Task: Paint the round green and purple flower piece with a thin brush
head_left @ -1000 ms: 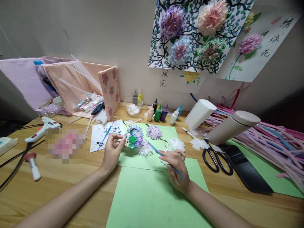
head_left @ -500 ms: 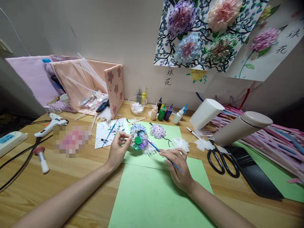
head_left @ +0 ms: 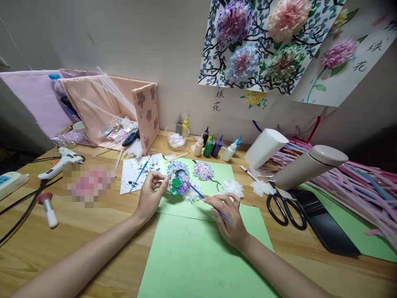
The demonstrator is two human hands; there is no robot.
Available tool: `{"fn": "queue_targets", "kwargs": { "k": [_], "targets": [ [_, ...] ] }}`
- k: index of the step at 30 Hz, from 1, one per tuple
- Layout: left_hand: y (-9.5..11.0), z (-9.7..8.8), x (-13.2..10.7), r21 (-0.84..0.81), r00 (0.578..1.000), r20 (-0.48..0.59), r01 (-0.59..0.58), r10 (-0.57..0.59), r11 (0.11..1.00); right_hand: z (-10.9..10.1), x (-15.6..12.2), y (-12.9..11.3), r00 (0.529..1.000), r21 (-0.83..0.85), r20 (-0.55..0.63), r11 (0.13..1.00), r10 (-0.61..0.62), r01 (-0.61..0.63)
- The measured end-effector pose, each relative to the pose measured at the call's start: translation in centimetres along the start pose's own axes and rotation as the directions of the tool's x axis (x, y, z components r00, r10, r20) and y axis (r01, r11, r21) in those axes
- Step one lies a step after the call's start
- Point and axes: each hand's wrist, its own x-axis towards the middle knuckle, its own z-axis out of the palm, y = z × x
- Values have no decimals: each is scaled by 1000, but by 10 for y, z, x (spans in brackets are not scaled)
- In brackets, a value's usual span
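Note:
My left hand (head_left: pixel 151 192) pinches the rim of a small paint palette (head_left: pixel 176 182) with green and purple paint in its wells. The palette is held just above the green paper (head_left: pixel 198 248). A thin blue paintbrush (head_left: pixel 197 192) sits in the fingers of my right hand (head_left: pixel 231 221), its tip at the palette's purple side. Behind the palette are a blue paper flower (head_left: pixel 178 166) and a lilac one (head_left: pixel 203 170). One white paper flower (head_left: pixel 191 194) shows partly beneath the palette; another (head_left: pixel 233 188) lies beyond my right hand.
Several paint bottles (head_left: pixel 217 147) stand near the wall beside a clear bowl (head_left: pixel 176 136). To the right are black scissors (head_left: pixel 287 211), a black phone-like slab (head_left: pixel 325 223) and a tumbler (head_left: pixel 310 167). A glue gun (head_left: pixel 60 163) and a paint-spotted sheet (head_left: pixel 127 176) lie left.
The whole view has shifted slightly, so things appear a little further left. Both hands keep their grips, and the brush tip stays by the palette.

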Motion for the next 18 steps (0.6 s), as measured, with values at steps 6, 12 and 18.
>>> {"fn": "queue_targets", "kwargs": {
  "k": [6,12,18],
  "targets": [
    [-1,0,0,18,1000,-7,0,0,1000,0,0,-1,1000,-8,-13,1000,18,-18],
    [-1,0,0,36,1000,-13,-14,15,999,1,0,-2,1000,-34,-3,999,-3,3],
    [-1,1,0,29,1000,-15,-10,11,1000,0,2,-4,1000,-61,-11,998,-15,14]
  ]
}}
